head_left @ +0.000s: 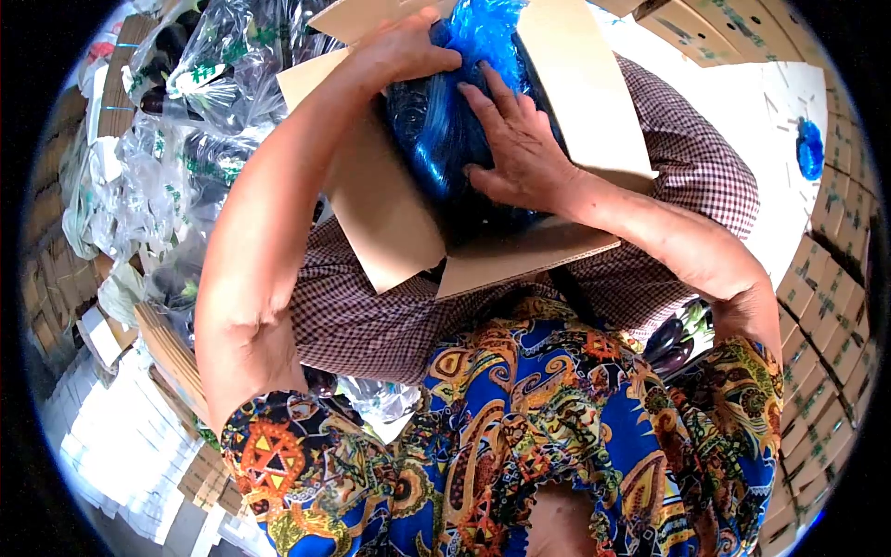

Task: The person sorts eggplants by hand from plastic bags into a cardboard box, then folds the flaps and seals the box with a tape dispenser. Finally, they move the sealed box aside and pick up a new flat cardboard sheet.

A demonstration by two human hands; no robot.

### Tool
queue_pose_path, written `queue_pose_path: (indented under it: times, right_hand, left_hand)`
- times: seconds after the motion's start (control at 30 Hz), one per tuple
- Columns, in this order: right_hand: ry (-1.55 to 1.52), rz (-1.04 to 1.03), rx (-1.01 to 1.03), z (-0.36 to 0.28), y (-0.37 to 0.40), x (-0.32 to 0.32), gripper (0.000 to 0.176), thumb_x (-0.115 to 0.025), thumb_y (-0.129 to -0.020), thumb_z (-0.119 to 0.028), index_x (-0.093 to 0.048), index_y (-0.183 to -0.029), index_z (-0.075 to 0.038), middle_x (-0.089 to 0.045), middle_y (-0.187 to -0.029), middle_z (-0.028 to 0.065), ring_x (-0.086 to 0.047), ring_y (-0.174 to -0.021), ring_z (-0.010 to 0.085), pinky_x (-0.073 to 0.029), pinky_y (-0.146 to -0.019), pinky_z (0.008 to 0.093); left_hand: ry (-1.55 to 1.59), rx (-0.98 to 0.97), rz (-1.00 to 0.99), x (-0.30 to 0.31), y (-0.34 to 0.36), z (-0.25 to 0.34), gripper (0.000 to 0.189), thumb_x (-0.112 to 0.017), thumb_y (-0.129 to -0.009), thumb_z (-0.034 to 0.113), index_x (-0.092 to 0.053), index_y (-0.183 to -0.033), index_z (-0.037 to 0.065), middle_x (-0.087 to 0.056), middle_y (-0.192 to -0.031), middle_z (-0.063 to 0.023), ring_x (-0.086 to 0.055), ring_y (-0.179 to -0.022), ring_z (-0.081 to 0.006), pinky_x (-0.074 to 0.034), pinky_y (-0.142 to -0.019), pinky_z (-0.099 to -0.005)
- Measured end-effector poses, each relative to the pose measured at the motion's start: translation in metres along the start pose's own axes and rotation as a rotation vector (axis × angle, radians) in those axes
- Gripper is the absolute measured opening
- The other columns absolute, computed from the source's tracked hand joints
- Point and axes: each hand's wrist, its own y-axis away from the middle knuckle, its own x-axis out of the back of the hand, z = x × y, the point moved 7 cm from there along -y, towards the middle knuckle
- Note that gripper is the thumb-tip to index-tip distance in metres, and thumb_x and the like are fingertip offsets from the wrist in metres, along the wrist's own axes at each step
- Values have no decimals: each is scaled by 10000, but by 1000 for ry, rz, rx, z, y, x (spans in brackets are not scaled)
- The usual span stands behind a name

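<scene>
An open cardboard box (385, 218) stands between my legs with its flaps folded outward. Inside it is a blue plastic bag (432, 139), its shiny film bunched up at the far end. Dark contents show through the film, too covered to name. My left hand (399, 48) reaches over the far left of the box, thumb and fingers closed on the bag's edge; some fingertips are hidden. My right hand (520, 148) lies on top of the bag with its fingers spread, nothing held in them.
Clear plastic bags (218, 84) with green print pile up at the left. Eggplants (682, 334) lie by my right hip. Stacked cartons (817, 288) line the right side, and a blue plastic bundle (809, 148) lies on the white surface. More cardboard boxes (691, 32) stand at the far right.
</scene>
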Motion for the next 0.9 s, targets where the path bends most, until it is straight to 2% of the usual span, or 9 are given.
queue_pose_path:
  times: [0.1, 0.23, 0.33, 0.37, 0.47, 0.5, 0.63, 0.73, 0.9]
  right_hand:
    - [154, -74, 145, -5, 1, -7, 920, -699, -782, -479, -267, -1479, -63, -169, -1532, 261, -362, -1268, 444, -352, -1006, 538]
    - [207, -81, 204, -12, 3, -9, 932, -668, -805, -528, -251, -1488, -49, -167, -1532, 269, -354, -1294, 424, -337, -1008, 504]
    - [204, -32, 164, -11, 4, -15, 910, -661, -791, -531, -290, -1475, -61, -207, -1525, 253, -371, -1273, 444, -326, -1016, 542]
    - [237, 10, 200, -9, 4, -20, 901, -658, -785, -530, -304, -1470, -62, -214, -1522, 250, -374, -1257, 458, -334, -999, 537]
    - [375, -60, 193, -11, -5, -32, 889, -651, -803, -516, -297, -1462, -35, -205, -1519, 250, -371, -1244, 443, -336, -1012, 517]
    - [353, -36, 211, -11, -6, -32, 871, -663, -800, -511, -329, -1445, -31, -222, -1522, 227, -373, -1236, 452, -338, -1010, 521]
    - [216, -33, 163, -11, -12, -12, 804, -654, -830, -475, -358, -1423, -19, -233, -1521, 217, -349, -1267, 473, -323, -1020, 546]
    - [178, 3, 114, -14, -26, 12, 701, -604, -884, -431, -384, -1409, -21, -236, -1522, 212, -326, -1297, 480, -295, -1051, 565]
    - [263, -73, -45, 37, -85, -22, 465, -477, -937, -309, -495, -1319, -45, -476, -1373, 160, -407, -1258, 401, -304, -1024, 548]
  left_hand:
    - [157, 32, -195, -2, 17, 2, 619, -672, -748, 433, -542, -1274, 134, -651, -1127, -206, -617, -1062, -382, -492, -916, -464]
    - [5, -139, 111, -13, 23, -10, 511, -630, -809, 429, -578, -1225, 136, -667, -1058, -200, -645, -965, -390, -525, -831, -479]
    - [-158, -51, 232, -7, 44, 4, 462, -596, -840, 381, -560, -1219, 117, -664, -1007, -224, -644, -911, -421, -530, -788, -497]
    - [-117, 1, 74, 3, 53, 17, 471, -578, -883, 360, -505, -1299, 154, -642, -1034, -219, -616, -968, -427, -510, -817, -520]
    - [-86, -110, 357, 9, 80, 18, 358, -608, -847, 253, -567, -1175, 114, -639, -967, -205, -650, -848, -416, -538, -716, -497]
    - [-217, -98, 292, 13, 82, 18, 373, -657, -815, 210, -576, -1164, 104, -611, -1042, -175, -637, -878, -390, -542, -737, -450]
    - [-38, -258, 779, 89, 110, 35, 444, -675, -814, 180, -575, -1240, 100, -567, -1185, -169, -549, -1077, -361, -450, -947, -434]
    - [-150, -319, 955, 119, 109, 35, 465, -653, -830, 162, -551, -1276, 77, -561, -1231, -164, -530, -1112, -356, -412, -984, -428]
    - [33, -277, 645, 81, 62, 4, 432, -580, -887, 247, -554, -1267, 42, -639, -1143, -154, -617, -1035, -320, -450, -947, -418]
